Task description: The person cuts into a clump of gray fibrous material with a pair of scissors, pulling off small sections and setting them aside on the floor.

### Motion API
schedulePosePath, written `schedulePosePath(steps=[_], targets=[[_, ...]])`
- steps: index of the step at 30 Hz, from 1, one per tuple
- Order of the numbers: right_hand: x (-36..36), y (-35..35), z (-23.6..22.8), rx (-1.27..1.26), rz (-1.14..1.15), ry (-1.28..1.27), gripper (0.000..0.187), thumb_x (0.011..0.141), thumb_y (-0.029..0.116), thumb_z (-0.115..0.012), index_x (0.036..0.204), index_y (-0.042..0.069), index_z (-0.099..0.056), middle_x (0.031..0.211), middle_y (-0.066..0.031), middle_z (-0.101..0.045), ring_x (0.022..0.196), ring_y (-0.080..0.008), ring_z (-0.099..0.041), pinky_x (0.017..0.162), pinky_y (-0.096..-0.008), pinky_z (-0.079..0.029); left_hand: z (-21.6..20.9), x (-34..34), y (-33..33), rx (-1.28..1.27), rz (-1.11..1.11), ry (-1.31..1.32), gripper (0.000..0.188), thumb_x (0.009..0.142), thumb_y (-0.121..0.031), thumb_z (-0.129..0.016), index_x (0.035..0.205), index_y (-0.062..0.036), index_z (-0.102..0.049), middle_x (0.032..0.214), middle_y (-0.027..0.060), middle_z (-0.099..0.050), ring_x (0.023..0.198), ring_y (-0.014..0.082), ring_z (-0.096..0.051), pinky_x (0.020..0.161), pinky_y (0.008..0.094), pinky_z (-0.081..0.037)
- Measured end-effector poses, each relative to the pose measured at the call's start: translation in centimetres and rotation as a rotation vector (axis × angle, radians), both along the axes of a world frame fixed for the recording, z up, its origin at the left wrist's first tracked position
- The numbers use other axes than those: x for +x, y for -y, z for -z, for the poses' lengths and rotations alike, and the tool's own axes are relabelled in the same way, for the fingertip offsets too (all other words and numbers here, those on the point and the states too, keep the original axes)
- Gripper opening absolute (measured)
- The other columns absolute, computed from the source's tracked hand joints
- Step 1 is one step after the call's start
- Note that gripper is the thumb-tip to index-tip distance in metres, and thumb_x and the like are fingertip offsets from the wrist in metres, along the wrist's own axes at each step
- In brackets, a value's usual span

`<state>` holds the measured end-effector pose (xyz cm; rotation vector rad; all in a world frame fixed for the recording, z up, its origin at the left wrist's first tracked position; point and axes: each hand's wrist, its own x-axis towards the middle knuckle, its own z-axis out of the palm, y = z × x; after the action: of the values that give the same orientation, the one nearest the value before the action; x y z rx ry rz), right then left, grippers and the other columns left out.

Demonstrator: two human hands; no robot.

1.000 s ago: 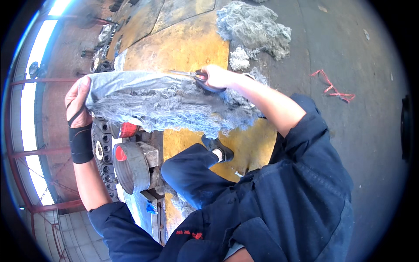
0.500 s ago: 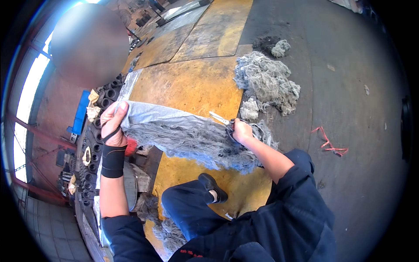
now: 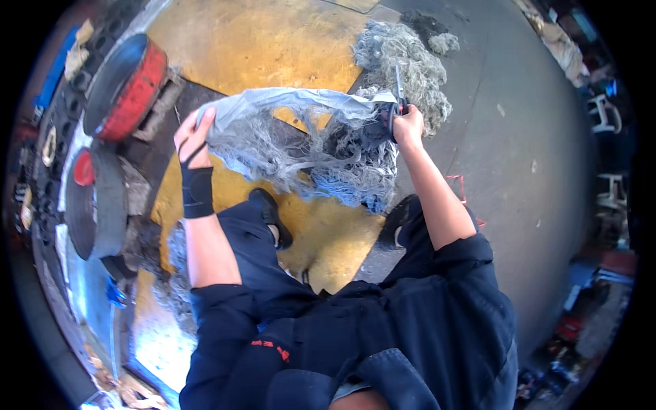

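A length of grey cloth (image 3: 301, 99) with long shaggy fibres hanging below it is stretched between my hands. My left hand (image 3: 195, 140), with a black wrist support, is closed on its left end, the thumb on top. In my right hand (image 3: 409, 128) are scissors (image 3: 400, 85) with dark handles, the metal blades pointing away from me. The cloth's right end meets the scissor handles; whether my right fingers also pinch it is hidden. Yellow floor shows through gaps in the fibres. Just beyond my right hand lies a heap of grey fibre (image 3: 400, 55).
At left stand a red-and-black metal ring (image 3: 140, 89) and a grey metal ring (image 3: 109, 205) on blocks. Red strapping (image 3: 456, 188) lies right of my right forearm. Yellow plates (image 3: 253, 48) and dark floor (image 3: 519, 157) spread around. Shelving and clutter (image 3: 608, 116) line the far right.
My view has turned down and leftward objects came in. My right hand and the scissors rose, the blades swinging from pointing left to pointing away. The cloth now arches, with gaps in its fibres.
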<state>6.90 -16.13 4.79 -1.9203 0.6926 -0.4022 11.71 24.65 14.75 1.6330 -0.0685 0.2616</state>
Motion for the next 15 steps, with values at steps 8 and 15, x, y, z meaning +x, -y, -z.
schedulePosePath(steps=[8, 15], targets=[[5.0, 0.5, -12.6, -0.255, -0.074, 0.162, 0.021, 0.071, -0.001, -0.07, 0.088, -0.003, -0.057, 0.071, -0.0081, -0.061, 0.057, -0.0137, -0.059, 0.049, -0.0239, -0.048, -0.2, 1.6, 1.2, -0.286, -0.093, 0.16, 0.016, 0.076, -0.006, -0.071, 0.09, 0.0012, -0.067, 0.082, 0.0002, -0.062, 0.075, 0.0072, -0.055, 0.071, 0.0206, -0.041], [6.9, 0.4, -27.1, -0.04, -0.183, 0.495, 0.025, 0.072, -0.002, -0.07, 0.091, -0.008, -0.056, 0.079, -0.0141, -0.062, 0.062, -0.0164, -0.061, 0.053, -0.0217, -0.051, 0.1, 2.3, 0.2, -0.375, -0.111, 0.158, 0.018, 0.078, -0.01, -0.069, 0.092, 0.0012, -0.067, 0.082, 0.0007, -0.064, 0.075, 0.0069, -0.054, 0.071, 0.0202, -0.041]])
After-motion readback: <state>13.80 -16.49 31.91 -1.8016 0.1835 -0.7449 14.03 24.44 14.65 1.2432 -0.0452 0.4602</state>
